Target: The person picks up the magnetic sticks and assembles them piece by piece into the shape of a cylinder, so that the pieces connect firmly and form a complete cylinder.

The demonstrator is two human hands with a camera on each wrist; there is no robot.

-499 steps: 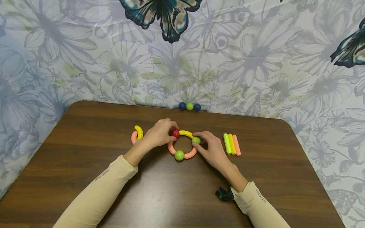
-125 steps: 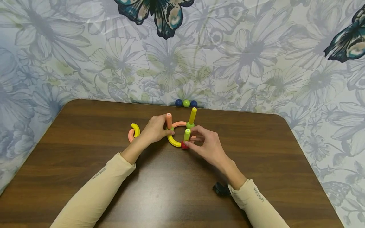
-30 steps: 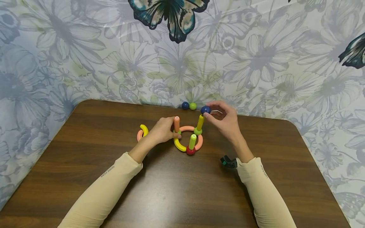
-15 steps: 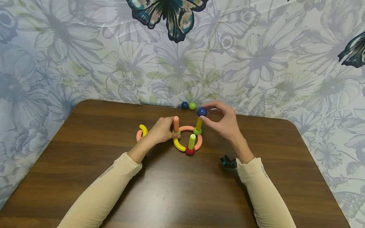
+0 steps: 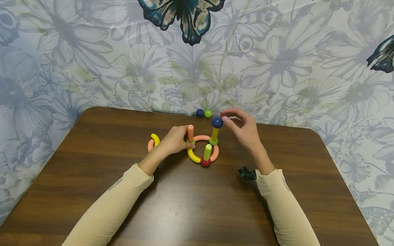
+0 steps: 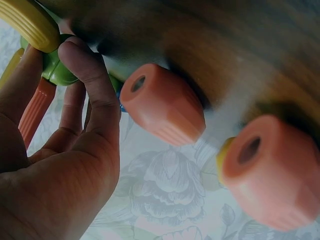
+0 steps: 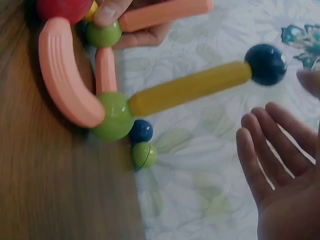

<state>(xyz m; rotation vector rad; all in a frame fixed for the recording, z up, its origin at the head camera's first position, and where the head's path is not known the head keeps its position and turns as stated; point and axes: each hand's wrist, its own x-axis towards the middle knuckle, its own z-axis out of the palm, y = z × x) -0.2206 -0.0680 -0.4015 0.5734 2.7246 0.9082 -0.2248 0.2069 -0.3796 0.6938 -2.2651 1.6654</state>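
Dark brown wooden tabletop, set against a wall of pale flowered cloth with butterflies. At centre: flat ring of curved ribbed plastic pieces, yellow and salmon, joined by two green balls and one red ball. Upright on the ring: short lime-green stick above the red ball; salmon stick at the left; yellow stick on the far green ball. Seated on top of the yellow stick: dark blue ball. Right hand just beside that blue ball, grip open, fingers loosely spread and clear of it in the right wrist view. Left hand at the ring's left edge, grip closed with fingers curled round the near green ball at the foot of the salmon stick. At the left, apart from the ring: spare curved pieces, yellow on salmon. At the tabletop's far edge by the cloth: loose dark blue ball touching a loose green ball. At the right wrist: small black clip-like device.
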